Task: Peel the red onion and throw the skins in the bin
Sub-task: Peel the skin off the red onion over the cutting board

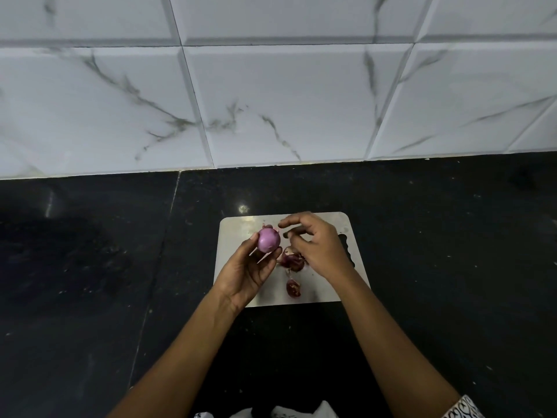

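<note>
Left grip (251, 268), smooth round onion (268, 240)

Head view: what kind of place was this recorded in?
Most likely a home kitchen counter: a dark stone worktop under a marble-look tiled wall, with a steel chopping board where the left hand holds a peeled red onion.

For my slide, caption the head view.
Left hand holds peeled red onion above steel board; skins lie below.
</note>
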`<act>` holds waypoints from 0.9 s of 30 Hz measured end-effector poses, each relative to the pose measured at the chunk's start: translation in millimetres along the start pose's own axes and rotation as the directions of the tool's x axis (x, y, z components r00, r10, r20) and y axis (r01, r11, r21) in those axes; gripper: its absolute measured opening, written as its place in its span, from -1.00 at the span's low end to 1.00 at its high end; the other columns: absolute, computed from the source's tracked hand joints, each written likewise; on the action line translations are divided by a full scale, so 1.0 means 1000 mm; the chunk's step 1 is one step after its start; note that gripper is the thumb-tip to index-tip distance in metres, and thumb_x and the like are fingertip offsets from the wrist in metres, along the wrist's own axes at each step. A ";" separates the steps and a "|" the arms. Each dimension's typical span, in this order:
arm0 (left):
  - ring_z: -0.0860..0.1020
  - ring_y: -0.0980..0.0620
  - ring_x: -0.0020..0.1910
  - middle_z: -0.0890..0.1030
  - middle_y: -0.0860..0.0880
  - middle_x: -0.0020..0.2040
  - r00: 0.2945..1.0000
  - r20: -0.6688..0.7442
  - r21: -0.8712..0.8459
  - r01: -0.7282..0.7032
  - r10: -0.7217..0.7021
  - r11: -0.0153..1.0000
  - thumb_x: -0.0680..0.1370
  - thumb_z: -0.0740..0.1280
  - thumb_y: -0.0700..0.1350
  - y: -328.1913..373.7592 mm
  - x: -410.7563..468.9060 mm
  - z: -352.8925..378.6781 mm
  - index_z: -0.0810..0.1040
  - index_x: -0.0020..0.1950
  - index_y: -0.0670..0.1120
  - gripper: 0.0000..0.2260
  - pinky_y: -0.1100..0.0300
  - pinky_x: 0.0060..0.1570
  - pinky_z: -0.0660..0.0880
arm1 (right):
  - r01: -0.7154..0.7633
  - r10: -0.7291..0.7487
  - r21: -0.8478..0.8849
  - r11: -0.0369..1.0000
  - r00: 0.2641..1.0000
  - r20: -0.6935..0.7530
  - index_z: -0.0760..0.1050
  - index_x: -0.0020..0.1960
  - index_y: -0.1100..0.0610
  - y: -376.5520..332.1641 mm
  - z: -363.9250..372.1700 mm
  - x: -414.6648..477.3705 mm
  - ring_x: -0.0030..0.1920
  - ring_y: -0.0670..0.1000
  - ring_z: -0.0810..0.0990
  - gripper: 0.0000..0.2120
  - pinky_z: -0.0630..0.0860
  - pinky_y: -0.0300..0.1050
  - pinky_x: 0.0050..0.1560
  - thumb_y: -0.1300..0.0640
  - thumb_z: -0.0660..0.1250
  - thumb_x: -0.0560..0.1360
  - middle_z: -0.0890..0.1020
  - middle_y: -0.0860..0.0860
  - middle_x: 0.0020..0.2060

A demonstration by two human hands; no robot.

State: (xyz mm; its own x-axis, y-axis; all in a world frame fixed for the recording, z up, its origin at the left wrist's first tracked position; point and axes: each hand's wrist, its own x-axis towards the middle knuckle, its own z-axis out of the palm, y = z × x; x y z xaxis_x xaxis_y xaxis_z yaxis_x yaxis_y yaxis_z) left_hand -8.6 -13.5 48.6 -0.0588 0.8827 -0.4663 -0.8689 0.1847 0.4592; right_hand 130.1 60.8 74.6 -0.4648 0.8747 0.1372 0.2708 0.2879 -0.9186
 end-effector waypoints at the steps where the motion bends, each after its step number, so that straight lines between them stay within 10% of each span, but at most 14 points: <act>1: 0.66 -0.08 -0.10 0.64 -0.18 0.05 1.000 0.014 0.014 -0.014 0.014 1.000 0.42 0.37 -0.11 0.000 -0.001 0.000 0.60 0.13 -0.14 -0.70 0.19 -0.26 0.63 | -0.014 0.015 0.014 1.000 0.997 -0.069 0.56 -0.10 0.05 0.001 0.000 -0.001 -0.14 -0.19 0.61 -0.78 0.57 -0.32 -0.15 0.35 0.29 0.46 0.61 -0.13 -0.14; 7: 0.63 0.07 -0.02 0.64 0.01 0.05 0.961 0.015 0.438 -0.254 0.275 0.862 0.47 0.31 -0.37 -0.005 -0.003 -0.005 0.56 0.17 -0.06 -0.66 0.24 -0.03 0.59 | -0.228 0.248 -0.293 0.929 0.968 0.034 0.53 0.16 0.05 0.010 0.001 -0.001 -0.07 -0.11 0.57 -0.74 0.51 -0.26 -0.04 -0.03 0.27 0.53 0.56 -0.11 -0.11; 11: 0.60 0.11 0.10 0.63 0.03 0.09 0.875 0.139 0.646 -0.435 0.463 0.628 0.35 0.45 -0.40 -0.010 -0.004 -0.008 0.53 0.20 -0.01 -0.50 0.28 0.03 0.55 | -0.352 0.328 0.159 0.922 0.931 0.158 0.55 0.09 0.04 0.004 0.006 -0.003 0.00 -0.03 0.63 -0.82 0.62 -0.13 -0.05 0.05 0.32 0.50 0.63 -0.03 -0.01; 16: 0.58 0.17 0.12 0.62 0.03 0.11 0.815 0.218 0.727 -0.502 0.537 0.467 0.35 0.49 -0.36 -0.009 -0.005 -0.004 0.49 0.27 0.00 -0.45 0.36 -0.09 0.52 | -0.309 0.286 0.249 0.918 0.950 0.124 0.60 -0.02 0.12 -0.001 0.005 -0.002 -0.09 0.02 0.67 -0.88 0.66 -0.02 -0.13 0.25 0.37 0.46 0.65 0.01 -0.08; 23: 0.63 -0.10 0.07 0.65 -0.10 0.07 0.906 0.131 0.560 -0.403 0.402 0.724 0.37 0.42 -0.19 -0.007 -0.005 -0.002 0.59 0.11 0.01 -0.68 0.16 -0.10 0.58 | -0.232 0.207 0.215 0.949 0.969 0.132 0.62 -0.07 0.05 -0.003 -0.002 0.001 -0.04 -0.02 0.66 -0.85 0.64 -0.06 -0.07 0.27 0.39 0.43 0.68 0.01 -0.09; 27: 0.66 -0.02 -0.03 0.66 -0.06 0.03 0.915 0.137 0.582 -0.384 0.380 0.717 0.43 0.39 -0.30 -0.006 -0.006 -0.003 0.58 0.10 0.02 -0.68 0.19 -0.17 0.58 | 0.090 -0.035 -0.244 0.966 0.975 0.218 0.62 -0.03 0.04 -0.010 -0.016 0.006 -0.12 -0.15 0.61 -0.89 0.56 -0.27 -0.08 0.16 0.40 0.44 0.63 -0.13 -0.13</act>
State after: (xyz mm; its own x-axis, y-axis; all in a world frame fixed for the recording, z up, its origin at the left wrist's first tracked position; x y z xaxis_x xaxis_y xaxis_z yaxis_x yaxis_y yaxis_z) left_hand -4.7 -21.4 46.3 -0.3164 0.9368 -0.1489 -0.3144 0.0446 0.9482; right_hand 138.6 69.5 90.4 -0.6468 0.7579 0.0853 0.4257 0.4516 -0.7842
